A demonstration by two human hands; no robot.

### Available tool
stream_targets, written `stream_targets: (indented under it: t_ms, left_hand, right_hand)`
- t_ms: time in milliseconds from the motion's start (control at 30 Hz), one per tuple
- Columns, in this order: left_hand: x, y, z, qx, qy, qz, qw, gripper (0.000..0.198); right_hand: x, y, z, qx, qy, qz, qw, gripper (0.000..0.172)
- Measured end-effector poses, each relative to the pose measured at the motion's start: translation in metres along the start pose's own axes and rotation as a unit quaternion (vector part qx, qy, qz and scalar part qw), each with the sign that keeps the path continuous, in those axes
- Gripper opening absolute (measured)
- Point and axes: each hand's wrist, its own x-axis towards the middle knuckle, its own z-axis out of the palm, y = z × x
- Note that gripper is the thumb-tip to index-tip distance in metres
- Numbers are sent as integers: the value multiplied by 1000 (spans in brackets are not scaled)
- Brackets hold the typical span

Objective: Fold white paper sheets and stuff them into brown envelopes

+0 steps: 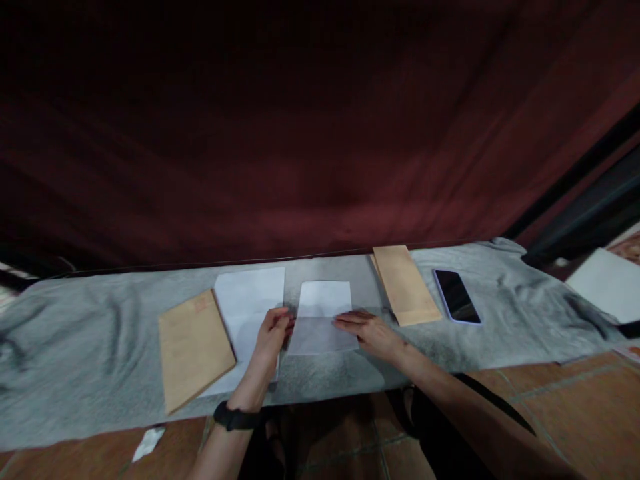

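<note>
A folded white sheet of paper (324, 319) lies on the grey cloth (90, 347) in front of me. My left hand (273, 332) pinches its left edge with closed fingers. My right hand (367, 330) lies flat on its right side, fingers stretched out and pressing it down. A second white sheet (249, 300) lies just left of my left hand, partly under a brown envelope (193, 347). Another brown envelope (405, 283) lies to the right of my right hand.
A black phone (457, 297) rests on the cloth right of the second envelope. A dark red curtain (300, 133) hangs behind. A white sheet (607, 283) sits at far right. A paper scrap (148, 443) lies on the tiled floor.
</note>
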Motion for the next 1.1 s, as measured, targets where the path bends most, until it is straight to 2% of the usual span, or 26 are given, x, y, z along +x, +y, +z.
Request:
stream_targets:
  t_ms: [67,167,233,367,400,467,567,700,900,1000,1100]
  left_hand:
    - [5,-3,2,91,-11,92,992,28]
    - [2,-7,16,227,-105,195,948,37]
    - [-8,-10,30,308,-167,247,903,45]
    - [-28,-17,56,450,-255,347,783,51]
    - [-30,-18,61,471,-269,358,760,52]
    - [-29,-20,69,499,-278,367,734,52]
    - [-18,-21,77,523,-254,374,723,53]
    - [3,-23,79,544,-195,360,733,56]
    - [27,-23,61,576,-82,302,755,58]
    - [32,-19,48,580,-82,278,761,59]
    - [32,-14,33,546,-113,275,783,57]
  right_hand:
    - [-2,0,-2,-2,-5,-5,1000,67]
    - [-5,-4,-3,-7,-22,-12,1000,68]
    - [-7,-7,-2,-5,-38,-23,999,68]
    - [-12,-18,4,13,-60,-69,996,61]
    - [-13,-20,5,19,-64,-77,995,58]
    - [-15,-24,4,30,-69,-83,994,53]
    - [-16,-27,2,36,-75,-76,994,56]
    - [-18,-25,1,38,-100,-59,993,56]
    - [-24,-16,2,58,-105,-59,991,50]
    - [-25,-12,-3,72,-105,-62,990,50]
    - [-25,-8,-8,93,-101,-48,989,46]
